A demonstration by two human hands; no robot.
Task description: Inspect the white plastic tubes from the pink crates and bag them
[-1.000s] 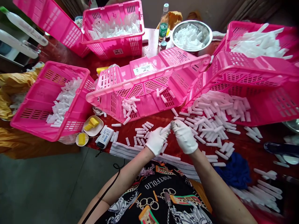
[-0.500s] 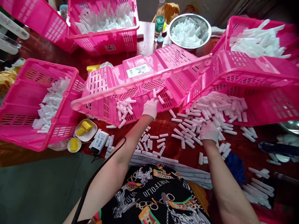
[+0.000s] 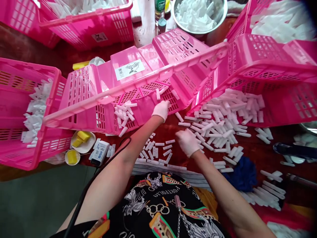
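Note:
My left hand (image 3: 161, 110), in a white glove, is at the front edge of a pink basket (image 3: 148, 62) lying on its side. Its fingers are curled closed, and whatever they may hold is hidden. A small heap of short white tubes (image 3: 124, 112) lies in that basket to the hand's left. My right hand (image 3: 187, 142), also gloved, is over the table with its fingertips pressed together. What is in them, if anything, I cannot make out. To its right spreads a large pile of white tubes (image 3: 223, 112); marked white pieces (image 3: 155, 151) lie to its left.
Another tipped pink basket (image 3: 269, 69) stands behind the large pile. At left are a pink basket (image 3: 55, 99), yellow blocks (image 3: 83, 135) on a dish and a white-black box (image 3: 99, 153). A steel bowl (image 3: 224, 16) and a bottle (image 3: 159, 8) stand behind. A blue cloth (image 3: 244, 175) lies at right.
My right hand has come left, out of the large tube pile, to the gap beside the marked pieces. My left hand stays at the basket edge. The camera view has shifted a little.

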